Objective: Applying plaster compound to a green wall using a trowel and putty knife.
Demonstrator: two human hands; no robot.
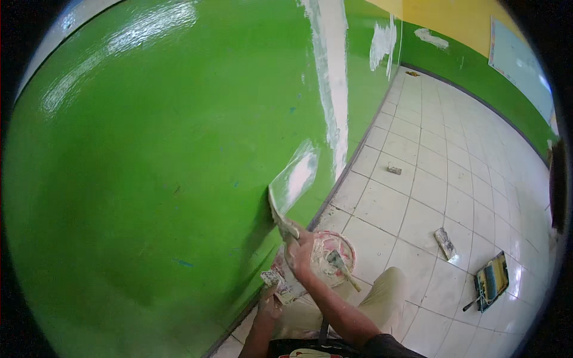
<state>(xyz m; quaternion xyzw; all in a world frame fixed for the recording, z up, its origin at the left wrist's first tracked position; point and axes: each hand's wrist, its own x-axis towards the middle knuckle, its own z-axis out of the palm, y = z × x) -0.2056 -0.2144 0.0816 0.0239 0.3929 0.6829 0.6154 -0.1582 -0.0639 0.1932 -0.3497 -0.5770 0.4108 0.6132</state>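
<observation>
My right hand (300,249) grips a putty knife (279,218), its wide blade edge against the green wall (161,155). A fresh white smear of filler (298,174) spreads just above and to the right of the blade. Lower down, my left hand (270,306) is closed on a putty-smeared scraper (271,278), held near the wall's foot; its full shape is partly hidden. Beside my right wrist stands a round bucket (352,247) with pale putty inside. Another putty knife (343,267) with a wooden handle rests across it.
A long white filler strip (334,77) runs down the wall to the right. On the tiled floor (412,206) lie a small block (394,170), a putty-stained block (444,243) and a paint tray (492,280) with a handled tool at its edge. My knee (385,292) is beside the bucket.
</observation>
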